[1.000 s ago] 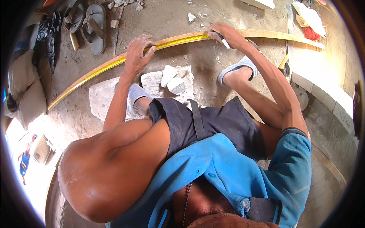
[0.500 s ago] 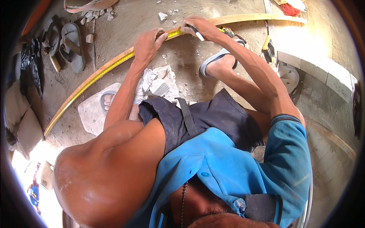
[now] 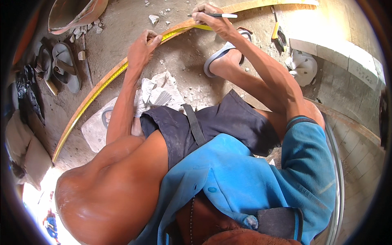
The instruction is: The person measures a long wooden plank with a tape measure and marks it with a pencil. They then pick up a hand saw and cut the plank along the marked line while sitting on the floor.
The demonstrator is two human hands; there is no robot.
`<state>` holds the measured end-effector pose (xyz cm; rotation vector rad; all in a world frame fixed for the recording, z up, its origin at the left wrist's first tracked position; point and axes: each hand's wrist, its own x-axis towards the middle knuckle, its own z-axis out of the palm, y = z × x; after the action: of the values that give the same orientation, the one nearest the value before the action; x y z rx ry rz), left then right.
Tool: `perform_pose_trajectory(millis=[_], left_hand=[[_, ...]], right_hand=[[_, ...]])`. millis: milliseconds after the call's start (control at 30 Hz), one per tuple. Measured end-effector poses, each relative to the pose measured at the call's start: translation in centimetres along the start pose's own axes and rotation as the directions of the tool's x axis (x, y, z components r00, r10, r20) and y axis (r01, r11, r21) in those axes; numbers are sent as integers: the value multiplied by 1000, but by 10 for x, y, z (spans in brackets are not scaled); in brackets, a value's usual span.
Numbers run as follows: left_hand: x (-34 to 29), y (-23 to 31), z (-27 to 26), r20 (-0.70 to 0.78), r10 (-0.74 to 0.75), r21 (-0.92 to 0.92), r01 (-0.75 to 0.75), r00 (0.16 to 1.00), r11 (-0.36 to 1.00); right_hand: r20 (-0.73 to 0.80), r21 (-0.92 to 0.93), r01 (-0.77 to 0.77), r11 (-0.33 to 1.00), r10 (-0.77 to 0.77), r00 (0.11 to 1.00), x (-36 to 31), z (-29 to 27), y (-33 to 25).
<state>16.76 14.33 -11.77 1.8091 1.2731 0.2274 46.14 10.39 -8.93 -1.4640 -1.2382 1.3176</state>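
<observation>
A long wooden strip (image 3: 261, 5) lies across the floor, looking bowed in this view. Along its near edge runs a yellow tape measure blade (image 3: 97, 94). My left hand (image 3: 143, 48) is closed on the tape, thumb pressing it against the strip. Farther along to the right, my right hand (image 3: 215, 22) pinches a black-and-white marker (image 3: 223, 15), held nearly level with its dark tip to the left, just above the strip. The tape bends off the strip beneath my right hand, and its case is hidden by my forearm.
A tub (image 3: 75, 14) stands at the far left beside broken stones. Loose sandals (image 3: 67, 67) lie left. A yellow-and-black tool (image 3: 278, 36) and a white sack (image 3: 302, 67) sit right, near pale blocks (image 3: 332, 55). Crumpled paper-like scraps (image 3: 163, 92) lie between my feet.
My right hand has lifted and turned, swinging the marker from pointing down to nearly level. The tape now curves away from the strip near it. The whole view has shifted slightly.
</observation>
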Motion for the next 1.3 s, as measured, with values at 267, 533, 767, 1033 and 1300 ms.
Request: perform_pose_trajectory(millis=[267,533,767,1033,1300], left_hand=[[-1,5,-2,-3,-20,-32,20,1000,999],[0,6,-4,-9,-24,3,24,1000,1000],[-1,9,-6,17,-60,-27,60,998,998],[1,7,-6,12,-86,-16,86,996,996],[-2,10,-7,15,-91,-15,91,996,996]], right_hand=[[190,-706,492,510,-533,825,-23,15,9],[247,-747,418,517,-367,897,-11,-2,28],[367,-707,485,514,-320,874,25,-20,22],[323,-706,452,546,-320,891,25,-10,18],[217,-244,171,954,-118,969,23,32,-1]])
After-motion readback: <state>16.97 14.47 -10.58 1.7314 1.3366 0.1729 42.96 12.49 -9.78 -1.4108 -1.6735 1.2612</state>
